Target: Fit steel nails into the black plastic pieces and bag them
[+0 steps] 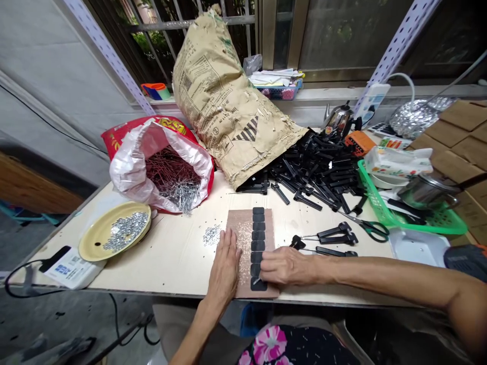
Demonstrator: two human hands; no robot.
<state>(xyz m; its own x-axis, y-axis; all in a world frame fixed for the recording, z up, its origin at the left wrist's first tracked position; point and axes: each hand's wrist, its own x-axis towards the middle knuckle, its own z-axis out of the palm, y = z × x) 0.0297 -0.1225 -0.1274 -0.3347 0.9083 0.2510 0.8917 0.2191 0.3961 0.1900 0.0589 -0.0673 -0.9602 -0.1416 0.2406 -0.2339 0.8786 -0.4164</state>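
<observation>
Flowery pink-and-black fabric (271,342) on me up front, then the pale table (173,253) with stuff all over it. Biggest thing on there is a paper sack (228,106), slumped mouth-down, with a heap of black handles (312,172) by its opening. Left of that, a red-and-white bag (127,170) of thin metal pins. Brown board (245,243) is right in front of me, pale specks scattered on it. My left hand (224,266) lies flat on its left side, fingers straight, gripping nothing. Right hand (287,266) is curled over the near end of about 8 black rectangles (258,235) lined up on the board; there's a metal sliver (257,280) by the fingertips, can't tell if it's pinched. Progress? Early, I'd guess: just a few separate handles (337,237) near my right arm, some with metal rods, versus that whole heap. Loose silver bits (212,234) beside the board look unused too.
</observation>
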